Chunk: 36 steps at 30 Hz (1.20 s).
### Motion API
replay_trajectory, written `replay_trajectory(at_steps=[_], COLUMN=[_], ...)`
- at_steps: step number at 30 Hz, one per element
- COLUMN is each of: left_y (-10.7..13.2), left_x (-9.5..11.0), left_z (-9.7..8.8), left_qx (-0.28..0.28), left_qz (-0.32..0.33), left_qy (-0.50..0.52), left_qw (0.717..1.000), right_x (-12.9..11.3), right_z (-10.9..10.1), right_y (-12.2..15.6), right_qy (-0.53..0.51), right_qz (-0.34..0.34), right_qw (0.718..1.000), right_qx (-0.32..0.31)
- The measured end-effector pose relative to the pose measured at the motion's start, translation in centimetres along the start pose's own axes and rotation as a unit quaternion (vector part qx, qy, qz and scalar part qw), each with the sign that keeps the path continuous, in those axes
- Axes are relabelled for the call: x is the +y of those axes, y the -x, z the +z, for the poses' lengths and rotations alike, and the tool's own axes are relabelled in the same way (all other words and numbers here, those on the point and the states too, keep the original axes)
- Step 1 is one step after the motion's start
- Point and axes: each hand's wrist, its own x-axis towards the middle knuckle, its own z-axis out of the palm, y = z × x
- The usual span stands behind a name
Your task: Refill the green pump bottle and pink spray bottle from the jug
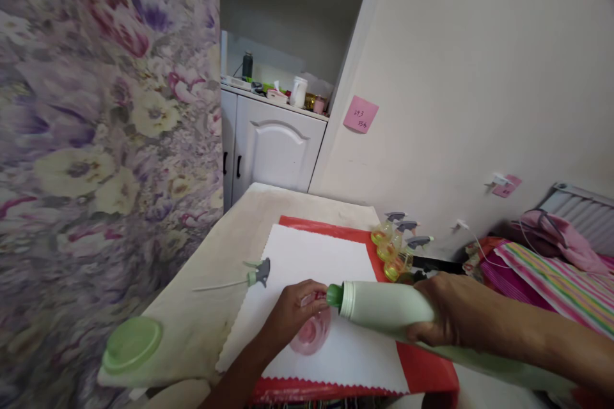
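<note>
My left hand (293,310) is closed around the neck of a clear pink spray bottle (311,335), which stands on a white sheet (311,255). My right hand (444,308) grips a large pale-green bottle (386,307), tilted nearly level. Its green spout (334,295) points left at the pink bottle's mouth; I cannot tell whether they touch, since my fingers partly hide the spot. Left of the hands lies a grey-and-green spray head (259,273) with its long thin tube. A round green lid (132,345) rests at the table's left corner.
Several spray bottles (392,262) with yellow liquid and grey triggers stand at the table's right edge. Red cloth (426,367) lies under the sheet. A white cabinet (278,147) stands behind, a flowered curtain (110,140) hangs left, and a striped bed (561,275) is at right.
</note>
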Motion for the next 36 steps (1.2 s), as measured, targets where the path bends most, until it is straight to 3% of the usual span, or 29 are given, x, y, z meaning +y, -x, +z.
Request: replay_trajectory(at_steps=[11,18,36], left_y=[-0.2,-0.1,0.0], left_x=[-0.1,0.0,0.5], left_z=[0.0,0.0,0.0], left_qx=[0.001,-0.001,-0.001], left_qz=[0.001,0.0,0.002], left_qy=[-0.001,-0.005,-0.004], left_qw=[1.0,1.0,1.0], right_x=[-1.0,-0.8,-0.8], right_z=[-0.9,-0.9,-0.9], right_y=[0.1,0.2,0.2], right_qy=[0.005,-0.008,-0.005], right_qz=[0.025,-0.005,-0.005], right_qw=[0.999,1.0,1.0], right_qx=[-0.025,-0.014,-0.009])
